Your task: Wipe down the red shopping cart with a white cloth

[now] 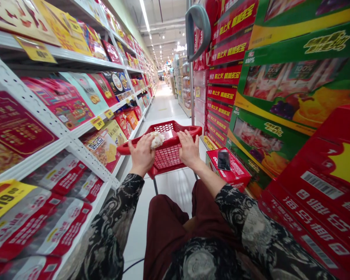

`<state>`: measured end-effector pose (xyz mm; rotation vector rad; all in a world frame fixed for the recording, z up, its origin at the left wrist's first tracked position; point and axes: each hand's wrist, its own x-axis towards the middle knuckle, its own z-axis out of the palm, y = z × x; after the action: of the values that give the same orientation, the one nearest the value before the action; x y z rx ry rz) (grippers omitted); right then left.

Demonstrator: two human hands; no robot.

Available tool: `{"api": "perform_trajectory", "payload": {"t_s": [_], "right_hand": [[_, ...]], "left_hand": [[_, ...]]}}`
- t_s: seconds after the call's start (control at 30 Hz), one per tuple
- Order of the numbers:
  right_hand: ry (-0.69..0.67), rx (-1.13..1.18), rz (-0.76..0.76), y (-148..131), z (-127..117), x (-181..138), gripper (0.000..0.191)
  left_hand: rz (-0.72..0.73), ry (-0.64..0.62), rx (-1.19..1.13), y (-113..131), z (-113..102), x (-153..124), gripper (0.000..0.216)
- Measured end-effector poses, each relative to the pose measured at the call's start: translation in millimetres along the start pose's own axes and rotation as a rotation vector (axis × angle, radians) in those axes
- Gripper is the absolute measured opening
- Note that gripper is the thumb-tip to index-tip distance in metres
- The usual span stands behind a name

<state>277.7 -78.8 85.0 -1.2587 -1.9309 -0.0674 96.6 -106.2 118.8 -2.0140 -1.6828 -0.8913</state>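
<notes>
A red plastic shopping cart (169, 155) stands straight in front of me, its basket pierced with rows of holes. My left hand (143, 151) is closed over the left part of its red handle (172, 140). Beside the left fingers a crumpled whitish clump (157, 140), like cloth or tissue, sits against the handle; I cannot tell whether the fingers pinch it. My right hand (189, 147) grips the handle's right part, fingers curled over the top. The cart's inside is mostly hidden by the handle and hands.
Shelves of packaged goods (76, 97) line the left side closely. Stacked green drink cartons (303, 77) and red boxes (321, 210) crowd the right. A dark phone-like object (223, 160) lies on a low red box (236, 171). The tiled aisle (163, 102) runs ahead.
</notes>
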Motion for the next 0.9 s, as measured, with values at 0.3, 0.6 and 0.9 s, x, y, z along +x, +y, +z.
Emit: {"api": "perform_trajectory", "payload": {"t_s": [0.3, 0.6, 0.9], "right_hand": [[0.032, -0.016, 0.008, -10, 6, -7, 0.061], [0.005, -0.042, -0.026, -4, 5, -8, 0.060], [0.036, -0.043, 0.001, -10, 0, -4, 0.061]], "left_hand": [[0.043, 0.006, -0.008, 34, 12, 4, 0.043], [0.036, 0.031, 0.012, 4, 5, -8, 0.042], [0.056, -0.031, 0.046, 34, 3, 0, 0.047]]}}
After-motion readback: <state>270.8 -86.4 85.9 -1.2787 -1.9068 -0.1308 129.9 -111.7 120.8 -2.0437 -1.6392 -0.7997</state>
